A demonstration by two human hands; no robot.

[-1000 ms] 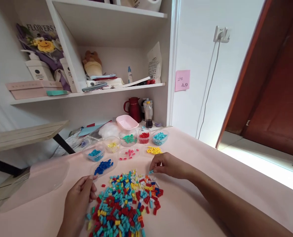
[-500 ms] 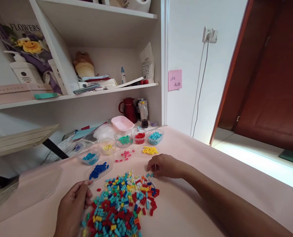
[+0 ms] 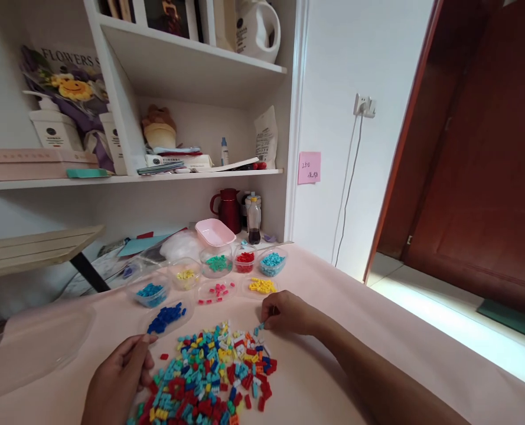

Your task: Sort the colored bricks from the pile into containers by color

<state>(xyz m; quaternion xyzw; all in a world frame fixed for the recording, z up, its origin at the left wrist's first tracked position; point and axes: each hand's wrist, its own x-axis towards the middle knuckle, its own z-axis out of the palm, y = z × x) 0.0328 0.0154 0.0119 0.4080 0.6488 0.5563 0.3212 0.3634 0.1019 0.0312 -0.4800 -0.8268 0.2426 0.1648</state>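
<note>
A heap of small toy building bricks (image 3: 209, 369) in mixed colours lies on the pink-covered table between my hands. At its upper right edge, my right hand (image 3: 289, 313) has its thumb and fingers closed at light blue bricks (image 3: 258, 328), with one at the fingertips. My left hand (image 3: 119, 373) rests by the heap's left side, thumb pressed to its curled fingers; whatever they may hold is hidden. A single red brick (image 3: 164, 356) lies just right of that hand. Closest beyond it is a clear tray of dark blue bricks (image 3: 166, 317).
Behind the heap stand clear containers of sorted bricks: yellow (image 3: 263, 285), pink (image 3: 218, 291), red (image 3: 245, 261), green (image 3: 217, 262) and several others. Further back are a pink basin (image 3: 215, 232), a red jug (image 3: 229, 211) and a bottle (image 3: 254, 221). A clear lid (image 3: 45, 348) lies at left.
The camera view has tilted up, so the shelves sit lower in the picture. My right fingers have closed in on the light blue bricks; my left hand keeps its pose.
</note>
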